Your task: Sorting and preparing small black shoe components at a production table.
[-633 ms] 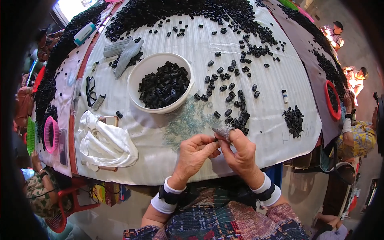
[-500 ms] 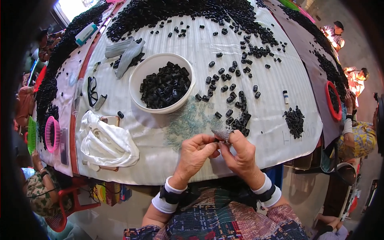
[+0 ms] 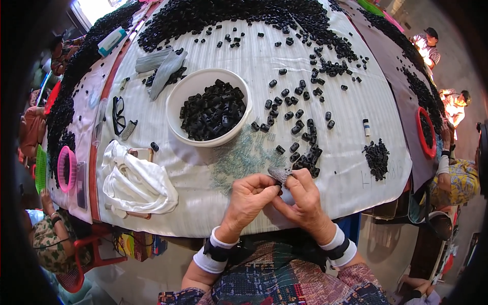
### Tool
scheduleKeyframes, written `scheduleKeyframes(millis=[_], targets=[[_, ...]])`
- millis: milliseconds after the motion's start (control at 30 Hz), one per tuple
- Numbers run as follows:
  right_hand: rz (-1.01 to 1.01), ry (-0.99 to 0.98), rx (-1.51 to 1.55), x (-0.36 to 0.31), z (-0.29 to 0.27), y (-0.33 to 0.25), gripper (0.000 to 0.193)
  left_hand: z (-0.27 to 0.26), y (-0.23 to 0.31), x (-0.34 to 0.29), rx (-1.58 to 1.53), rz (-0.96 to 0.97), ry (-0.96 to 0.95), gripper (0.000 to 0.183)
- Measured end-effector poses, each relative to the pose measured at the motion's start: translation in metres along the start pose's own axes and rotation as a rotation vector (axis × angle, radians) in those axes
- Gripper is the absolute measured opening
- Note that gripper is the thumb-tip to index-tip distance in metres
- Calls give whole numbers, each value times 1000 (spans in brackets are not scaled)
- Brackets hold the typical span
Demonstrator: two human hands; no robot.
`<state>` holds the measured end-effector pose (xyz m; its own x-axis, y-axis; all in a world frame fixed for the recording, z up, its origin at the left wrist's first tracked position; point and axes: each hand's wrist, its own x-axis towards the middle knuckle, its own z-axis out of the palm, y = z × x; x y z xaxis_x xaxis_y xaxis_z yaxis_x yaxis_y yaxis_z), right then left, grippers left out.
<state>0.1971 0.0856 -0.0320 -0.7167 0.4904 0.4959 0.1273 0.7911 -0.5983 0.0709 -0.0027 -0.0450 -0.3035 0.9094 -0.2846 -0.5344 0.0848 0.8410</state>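
Right hand has shifted since the earlier frame: its thumb now sits lower, backed off from the fingertips of the left hand; whole view also slides slightly. Left fingers are pinched together on a small dark piece, lower centre of frame, mostly hidden; likely pinched tight because it's tiny. Right fingers are half curled, thumb and forefinger apart; grey finger cover by the forefinger, probably to protect the skin, just above the piece. Can't tell whether the right also grips anything. Clear bluish bits and loose black parts lie on the bench just beyond the hands, presumably for easy reach. White bowl, centre-left, holds more black parts, its walls probably keeping them from scattering.
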Motion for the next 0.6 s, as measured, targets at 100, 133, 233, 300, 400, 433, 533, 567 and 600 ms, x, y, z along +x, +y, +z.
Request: scheduleKeyframes(millis=[100,133,233,300,400,433,533,567,600], targets=[[-24,-10,-29,1,-2,-1,37,-2,7,0,87,-49,-19,8],[-28,-24,-47,0,-3,0,37,-2,8,1,163,-100,-37,8],[-23,-4,-70,-3,-2,1,36,-3,4,2,159,-85,-61,10],[-31,-3,-80,-4,-4,5,36,0,5,2,126,-73,-49,11],[-32,10,-93,-3,-7,6,34,3,3,1,86,-39,-19,13],[-27,19,-98,-3,-7,7,33,3,2,2,75,-13,-2,14],[-29,51,-80,-2,-7,10,32,1,1,2,36,-71,6,14],[-26,51,-82,-3,-7,11,32,0,1,3,37,-74,4,14],[-28,55,-86,-3,-6,11,32,-1,0,4,55,-73,-15,13]])
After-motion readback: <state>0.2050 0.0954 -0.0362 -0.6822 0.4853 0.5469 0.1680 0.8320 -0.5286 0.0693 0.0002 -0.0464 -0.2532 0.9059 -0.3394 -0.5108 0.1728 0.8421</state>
